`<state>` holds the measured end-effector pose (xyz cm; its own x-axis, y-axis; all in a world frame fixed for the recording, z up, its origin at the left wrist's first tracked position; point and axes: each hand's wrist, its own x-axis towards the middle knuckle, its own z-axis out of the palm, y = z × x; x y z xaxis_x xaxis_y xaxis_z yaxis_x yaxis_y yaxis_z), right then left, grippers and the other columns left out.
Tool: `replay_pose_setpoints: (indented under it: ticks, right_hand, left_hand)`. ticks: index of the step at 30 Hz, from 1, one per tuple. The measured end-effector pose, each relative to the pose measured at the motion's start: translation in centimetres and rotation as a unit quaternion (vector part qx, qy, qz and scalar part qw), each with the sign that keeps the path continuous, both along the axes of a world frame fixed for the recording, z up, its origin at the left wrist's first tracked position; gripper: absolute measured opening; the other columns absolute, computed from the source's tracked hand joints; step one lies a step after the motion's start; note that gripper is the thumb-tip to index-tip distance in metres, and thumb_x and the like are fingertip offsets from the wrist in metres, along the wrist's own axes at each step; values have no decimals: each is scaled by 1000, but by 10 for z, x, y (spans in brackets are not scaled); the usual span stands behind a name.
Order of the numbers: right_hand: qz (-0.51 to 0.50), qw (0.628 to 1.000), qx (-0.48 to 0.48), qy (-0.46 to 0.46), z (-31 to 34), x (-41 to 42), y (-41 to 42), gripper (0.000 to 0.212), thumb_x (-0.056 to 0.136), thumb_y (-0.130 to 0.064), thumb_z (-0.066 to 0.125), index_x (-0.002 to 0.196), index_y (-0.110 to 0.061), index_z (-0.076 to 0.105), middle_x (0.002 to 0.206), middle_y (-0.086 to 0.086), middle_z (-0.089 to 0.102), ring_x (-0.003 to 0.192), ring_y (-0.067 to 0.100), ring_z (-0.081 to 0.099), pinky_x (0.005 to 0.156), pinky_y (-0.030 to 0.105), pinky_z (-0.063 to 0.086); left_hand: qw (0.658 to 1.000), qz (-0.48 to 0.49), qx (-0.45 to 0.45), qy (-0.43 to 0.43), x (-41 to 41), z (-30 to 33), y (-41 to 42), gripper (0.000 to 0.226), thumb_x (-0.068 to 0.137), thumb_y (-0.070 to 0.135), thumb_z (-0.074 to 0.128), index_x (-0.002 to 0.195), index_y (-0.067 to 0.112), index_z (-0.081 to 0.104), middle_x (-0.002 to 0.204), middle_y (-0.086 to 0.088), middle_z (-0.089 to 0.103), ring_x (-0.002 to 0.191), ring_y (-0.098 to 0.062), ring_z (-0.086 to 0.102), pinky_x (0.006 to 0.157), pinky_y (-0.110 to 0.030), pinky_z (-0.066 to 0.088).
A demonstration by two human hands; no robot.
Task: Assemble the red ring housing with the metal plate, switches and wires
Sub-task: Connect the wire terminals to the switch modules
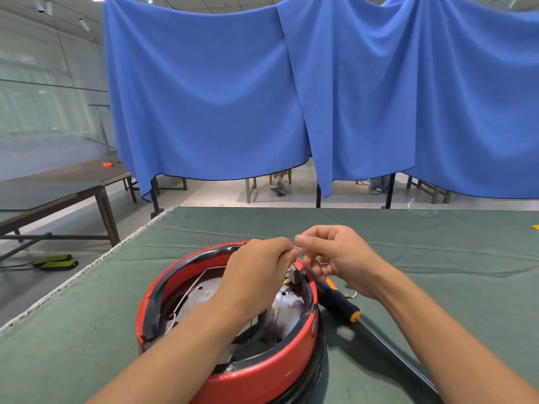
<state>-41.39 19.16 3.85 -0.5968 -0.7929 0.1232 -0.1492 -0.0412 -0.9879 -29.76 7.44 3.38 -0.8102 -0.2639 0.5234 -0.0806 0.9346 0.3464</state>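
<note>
The red ring housing (262, 371) with a black inner rim sits on the green table mat in front of me. A shiny metal plate (201, 295) lies inside it, with a thin wire (186, 295) running across it. A small grey switch (295, 274) stands at the housing's far right rim. My left hand (256, 272) reaches over the housing and pinches a thin wire end (297, 248) above the switch. My right hand (338, 258) meets it from the right, its thumb and fingers pinching the same wire end.
A screwdriver (341, 300) with a dark blue and orange handle lies just right of the housing, its long shaft pointing toward the near right. Small wire pieces (350, 293) lie beside it. The green table mat (437, 243) stretches wide to the right. Blue curtains (291, 97) hang behind.
</note>
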Motion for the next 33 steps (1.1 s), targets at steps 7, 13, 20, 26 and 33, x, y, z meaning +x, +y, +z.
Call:
replay_pose_setpoints:
  ticks: [7, 13, 20, 26, 33]
  right_hand:
    - [-57, 995, 39, -66, -6, -14, 13, 27, 90, -35, 59, 87, -8, 65, 66, 8, 67, 48, 18, 59, 42, 23, 46]
    - [-32, 998, 3, -53, -7, -11, 13, 17, 90, -16, 58, 78, -10, 69, 66, 7, 67, 48, 16, 60, 42, 21, 45]
    - [-44, 999, 0, 6, -6, -5, 14, 12, 91, -14, 61, 83, -10, 70, 64, 3, 67, 48, 13, 59, 43, 20, 45]
    - [-18, 998, 20, 53, 0, 8, 7, 15, 88, -15, 65, 76, -10, 72, 59, 4, 65, 43, 11, 51, 42, 18, 40]
    - [-62, 997, 19, 45, -2, 14, -1, 15, 88, -12, 65, 78, -2, 71, 56, 4, 63, 38, 8, 45, 38, 17, 34]
  left_hand:
    - [999, 12, 17, 26, 2, 0, -5, 20, 95, 32, 51, 92, 20, 68, 64, 8, 56, 70, -20, 58, 66, -35, 48]
    - [1000, 10, 5, 27, 2, 0, -4, 20, 95, 33, 52, 94, 24, 69, 73, 8, 64, 75, -17, 59, 66, -31, 46]
    - [999, 43, 10, 25, 4, -1, 0, 19, 90, 41, 52, 93, 30, 68, 78, 14, 67, 78, -7, 60, 65, -27, 45]
    - [998, 31, 44, 16, 4, 2, 0, 18, 91, 39, 54, 91, 30, 70, 80, 13, 69, 78, -6, 61, 68, -30, 49]
    - [989, 2, 150, 5, 1, 2, -4, 12, 88, 29, 63, 86, 22, 73, 69, 7, 68, 68, -13, 62, 70, -39, 53]
